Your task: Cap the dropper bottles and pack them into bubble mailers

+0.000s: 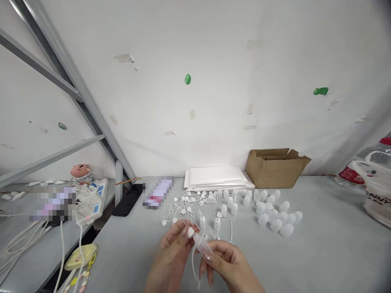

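A small translucent plastic bottle (202, 245) is pinched in the right hand (227, 264) near the table's front edge; a white cap (190, 232) is gripped by left hand (175, 248) fingertips at its mouth; pressing home seems next.

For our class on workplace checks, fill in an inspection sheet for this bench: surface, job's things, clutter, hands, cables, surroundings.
Surface: grey bench, bare toward the right front.
Job's things: small clear bottle held in both hands; white caps with straps in a loose heap; capped bottles standing; more bottles lying in a group.
Clutter: cardboard box open, white sheets stacked, plastic bag at the right edge.
Hands: left hand pinches the bottle's cap end; right hand grips its body.
Cables: white leads and a power strip on the left shelf.
Surroundings: white wall with tape scraps; grey metal frame at left.
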